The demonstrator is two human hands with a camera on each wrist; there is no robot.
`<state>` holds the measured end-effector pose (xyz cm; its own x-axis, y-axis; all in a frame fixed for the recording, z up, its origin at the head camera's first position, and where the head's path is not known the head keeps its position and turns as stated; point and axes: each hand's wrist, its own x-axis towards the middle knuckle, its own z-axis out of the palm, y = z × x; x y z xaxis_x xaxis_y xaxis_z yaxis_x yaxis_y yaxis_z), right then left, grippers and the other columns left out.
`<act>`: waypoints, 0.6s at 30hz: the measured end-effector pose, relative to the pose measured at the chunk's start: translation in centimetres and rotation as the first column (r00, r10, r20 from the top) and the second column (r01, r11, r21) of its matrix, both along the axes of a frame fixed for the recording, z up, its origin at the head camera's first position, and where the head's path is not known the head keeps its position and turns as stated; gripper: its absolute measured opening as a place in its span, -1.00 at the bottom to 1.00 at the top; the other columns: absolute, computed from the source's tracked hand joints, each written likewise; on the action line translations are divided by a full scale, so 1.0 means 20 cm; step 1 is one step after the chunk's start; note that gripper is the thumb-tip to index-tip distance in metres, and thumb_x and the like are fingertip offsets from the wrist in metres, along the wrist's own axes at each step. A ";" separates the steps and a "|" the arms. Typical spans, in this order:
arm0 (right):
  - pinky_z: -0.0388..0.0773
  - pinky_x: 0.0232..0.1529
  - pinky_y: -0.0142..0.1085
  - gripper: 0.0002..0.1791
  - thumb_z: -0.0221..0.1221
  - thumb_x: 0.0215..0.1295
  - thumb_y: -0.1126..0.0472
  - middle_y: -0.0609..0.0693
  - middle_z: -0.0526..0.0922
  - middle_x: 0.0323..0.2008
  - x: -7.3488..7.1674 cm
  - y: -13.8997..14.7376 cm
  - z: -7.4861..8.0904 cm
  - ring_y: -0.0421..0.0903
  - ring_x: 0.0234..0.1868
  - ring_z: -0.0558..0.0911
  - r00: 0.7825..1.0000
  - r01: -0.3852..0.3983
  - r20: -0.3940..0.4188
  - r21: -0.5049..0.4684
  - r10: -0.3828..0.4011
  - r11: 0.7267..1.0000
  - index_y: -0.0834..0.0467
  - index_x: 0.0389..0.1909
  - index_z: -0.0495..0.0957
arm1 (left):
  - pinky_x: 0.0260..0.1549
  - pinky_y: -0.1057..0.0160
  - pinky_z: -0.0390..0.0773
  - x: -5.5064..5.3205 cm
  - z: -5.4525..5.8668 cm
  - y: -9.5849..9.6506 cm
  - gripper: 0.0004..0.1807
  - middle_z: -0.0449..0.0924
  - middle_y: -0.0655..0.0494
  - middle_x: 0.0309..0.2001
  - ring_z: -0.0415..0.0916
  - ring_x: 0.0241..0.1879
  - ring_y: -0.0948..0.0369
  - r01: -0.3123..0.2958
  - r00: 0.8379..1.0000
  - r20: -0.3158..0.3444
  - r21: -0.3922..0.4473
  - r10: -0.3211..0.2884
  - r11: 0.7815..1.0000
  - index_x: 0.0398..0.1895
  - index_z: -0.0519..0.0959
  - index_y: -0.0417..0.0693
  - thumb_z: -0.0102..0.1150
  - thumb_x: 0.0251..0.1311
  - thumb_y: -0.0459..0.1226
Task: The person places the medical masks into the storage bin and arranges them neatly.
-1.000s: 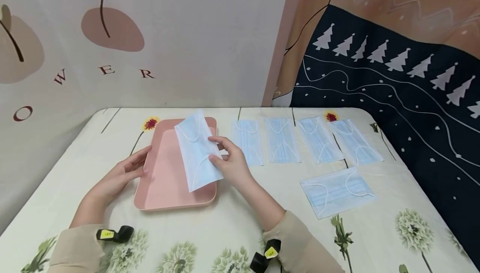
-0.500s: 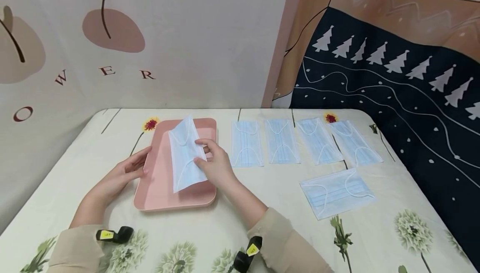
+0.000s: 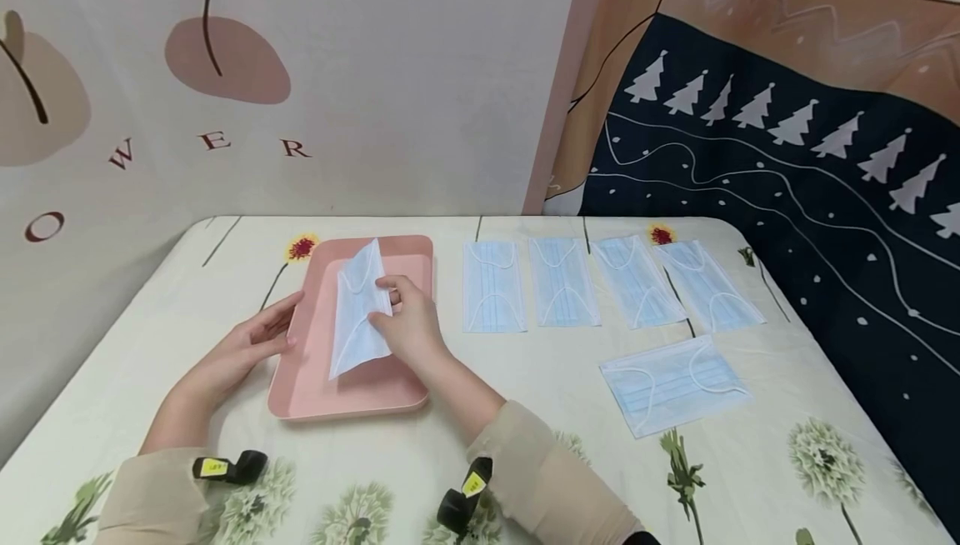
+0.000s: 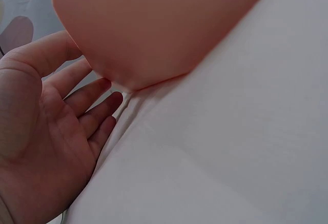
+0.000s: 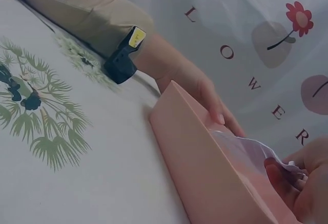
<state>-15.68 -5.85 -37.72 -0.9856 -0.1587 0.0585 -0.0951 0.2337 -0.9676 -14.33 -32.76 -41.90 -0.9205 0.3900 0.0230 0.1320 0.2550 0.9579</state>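
Note:
My right hand (image 3: pixel 411 327) pinches a light blue face mask (image 3: pixel 358 312) by its right edge, between thumb and fingers. The mask is held tilted over the pink tray (image 3: pixel 307 391), with its white ear loops facing up. In the right wrist view the mask (image 5: pixel 246 149) dips inside the tray's wall (image 5: pixel 189 152). At the tray's left side rests my left hand (image 3: pixel 228 353), its fingertips against the outer wall. The left wrist view shows those fingers (image 4: pixel 84 96) loosely extended by the tray's side (image 4: pixel 148 34).
Right of the tray, several blue masks lie flat in a row, including one beside it (image 3: pixel 495 287) and one at the far end (image 3: pixel 708 282). Another mask (image 3: pixel 675 382) lies crosswise in front of them. A flower-printed cloth (image 3: pixel 540 395) covers the table.
My right hand has moved left and slightly down, carrying the mask from the tray's right side to over its middle. The left hand and the tray stay where they were.

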 end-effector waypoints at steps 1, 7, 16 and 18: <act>0.39 -0.57 -0.48 -0.54 0.31 0.11 0.44 -0.10 0.40 -0.37 0.00 -0.01 0.00 -0.28 -0.55 0.36 1.000 0.004 0.003 0.005 -0.004 1.000 0.16 0.07 0.55 | 0.05 0.61 0.18 0.00 0.00 0.00 -0.29 -0.01 0.03 0.48 0.12 0.23 0.57 0.000 1.000 0.000 0.000 0.000 1.000 0.52 -0.03 -0.08 -0.01 0.38 -0.41; 0.43 -0.51 -0.49 -0.54 0.34 0.08 0.42 -0.12 0.40 -0.42 -0.01 -0.05 -0.02 -0.29 -0.47 0.40 1.000 0.019 0.018 0.050 -0.019 0.999 0.21 0.05 0.54 | 0.06 0.60 0.18 0.00 -0.01 0.00 -0.30 0.01 0.00 0.47 0.14 0.23 0.57 0.008 1.000 -0.013 0.014 -0.008 1.000 0.51 -0.03 -0.14 -0.02 0.37 -0.42; 0.45 -0.39 -0.44 -0.54 0.39 0.07 0.31 -0.09 0.48 -0.43 -0.02 -0.06 -0.07 -0.24 -0.42 0.45 0.999 0.029 0.019 0.206 -0.034 0.978 0.22 0.03 0.55 | 0.05 0.60 0.18 0.00 0.00 0.01 -0.29 0.00 -0.05 0.47 0.14 0.23 0.57 -0.005 1.000 -0.015 -0.004 0.005 1.000 0.51 -0.03 -0.15 0.01 0.36 -0.41; 0.47 -0.33 -0.42 -0.54 0.40 0.07 0.28 -0.08 0.54 -0.38 -0.02 -0.07 -0.08 -0.22 -0.37 0.48 0.999 0.027 0.028 0.252 -0.035 0.967 0.21 0.03 0.56 | 0.05 0.61 0.18 0.00 0.00 0.01 -0.29 0.00 -0.06 0.47 0.14 0.22 0.57 -0.008 1.000 -0.011 -0.006 0.008 1.000 0.51 -0.03 -0.15 0.01 0.36 -0.40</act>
